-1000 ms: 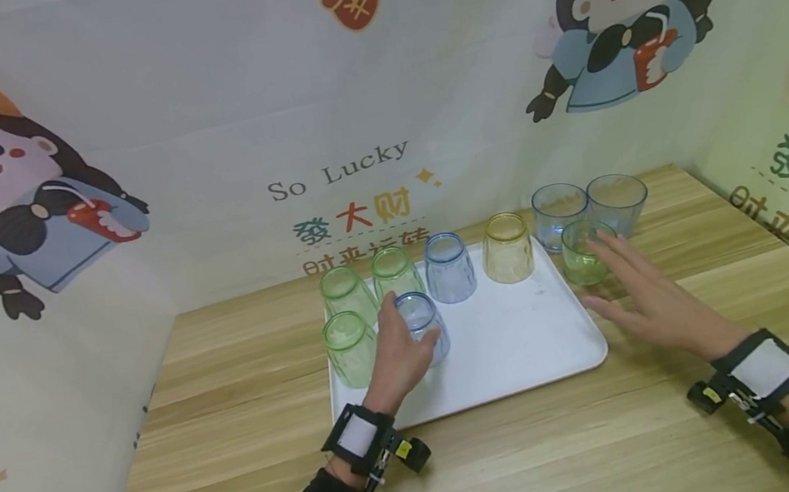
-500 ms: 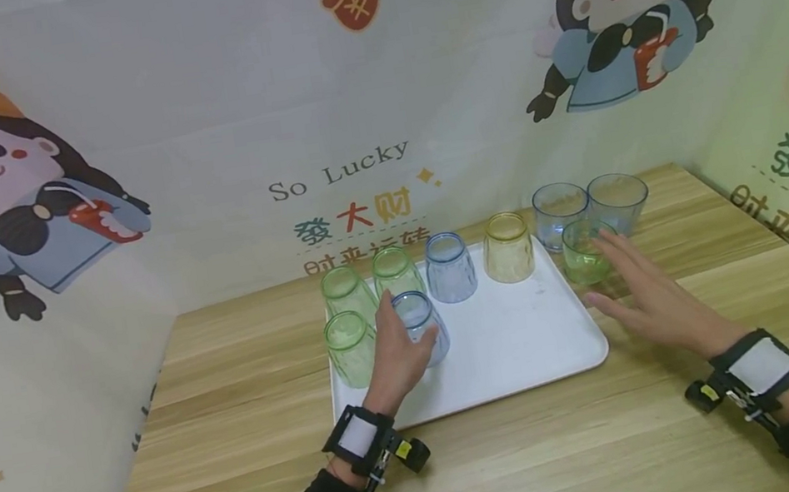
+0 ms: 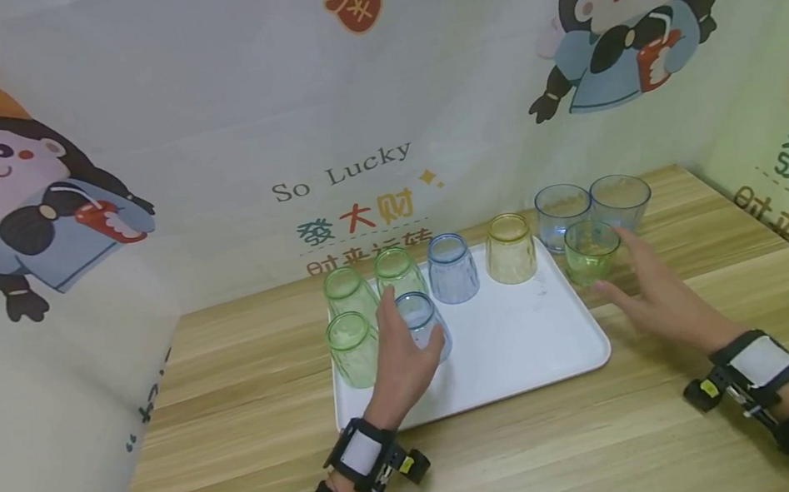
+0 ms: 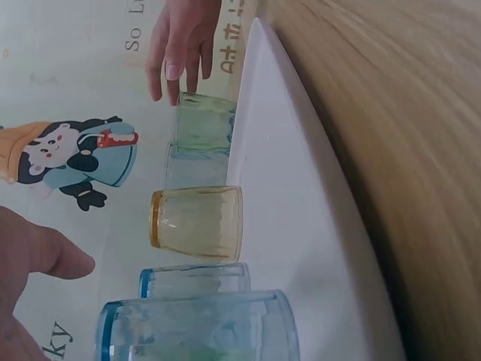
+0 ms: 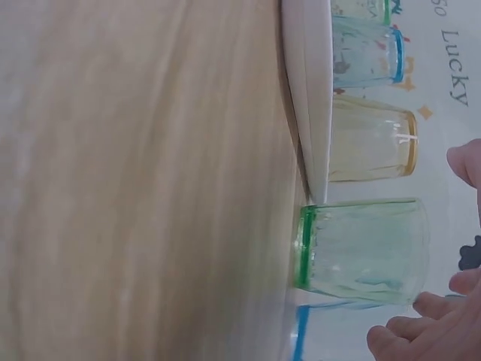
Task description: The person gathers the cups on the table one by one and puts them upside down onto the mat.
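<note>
My left hand (image 3: 405, 362) is at the near blue glass (image 3: 424, 322) on the white tray (image 3: 523, 350), fingers extended. In the left wrist view, the thumb (image 4: 64, 254) is apart from that glass, which stands upside down. At the right, my right hand (image 3: 664, 305) is spread beside an upright green glass (image 3: 591, 256), just off the tray. The right wrist view shows fingertips (image 5: 398, 335) near this glass's rim; whether they touch it I cannot tell. Two upright blue glasses, one at the left (image 3: 561, 214) and one at the right (image 3: 623, 201), stand behind it.
Upside down on the tray are several green glasses (image 3: 353, 353), another blue glass (image 3: 453, 271) and a yellow glass (image 3: 510, 251). The wooden table (image 3: 516, 464) meets a printed cloth wall (image 3: 228, 244) at the back.
My left hand's thumb and fingers have spread a little around the blue glass. My right hand's fingers have shifted right, off the front of the green glass. The glasses stay put.
</note>
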{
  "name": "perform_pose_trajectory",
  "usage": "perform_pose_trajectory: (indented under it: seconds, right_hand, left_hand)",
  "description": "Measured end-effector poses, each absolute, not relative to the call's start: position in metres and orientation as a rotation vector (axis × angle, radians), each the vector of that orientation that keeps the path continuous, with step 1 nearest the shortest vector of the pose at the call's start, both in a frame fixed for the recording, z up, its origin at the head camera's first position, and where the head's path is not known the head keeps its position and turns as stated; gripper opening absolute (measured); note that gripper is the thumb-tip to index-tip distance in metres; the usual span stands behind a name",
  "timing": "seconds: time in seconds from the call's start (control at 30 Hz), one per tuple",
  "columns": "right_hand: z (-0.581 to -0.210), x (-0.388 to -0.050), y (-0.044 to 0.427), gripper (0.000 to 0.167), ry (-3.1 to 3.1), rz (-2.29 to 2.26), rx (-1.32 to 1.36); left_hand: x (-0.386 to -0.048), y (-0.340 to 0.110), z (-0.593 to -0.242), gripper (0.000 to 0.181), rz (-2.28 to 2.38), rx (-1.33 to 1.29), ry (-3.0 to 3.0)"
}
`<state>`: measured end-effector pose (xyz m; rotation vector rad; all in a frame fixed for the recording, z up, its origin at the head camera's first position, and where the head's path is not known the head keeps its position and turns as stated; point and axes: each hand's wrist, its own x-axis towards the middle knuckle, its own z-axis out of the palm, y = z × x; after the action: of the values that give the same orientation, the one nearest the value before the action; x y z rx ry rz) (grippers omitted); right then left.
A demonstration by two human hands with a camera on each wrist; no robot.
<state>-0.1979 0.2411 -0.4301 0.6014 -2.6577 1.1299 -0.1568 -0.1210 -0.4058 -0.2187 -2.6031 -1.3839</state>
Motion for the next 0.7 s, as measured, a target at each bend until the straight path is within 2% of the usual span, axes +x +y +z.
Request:
perform_pose_trajectory:
  seconds: [0.3,0.7]
  right_hand:
    - [-0.431,-0.206,0.245,0.089,-2.657,1.298,0.524]
    - [-0.423,-0.214,0.244,0.096,-2.744,1.390,0.489]
  left_hand:
    - [-0.150,-0.131,-0.398,0.082,-1.247,-0.367,-2.670]
    - [-0.142,-0.148,-0.384,0.079,-0.793,-0.654,-2.798]
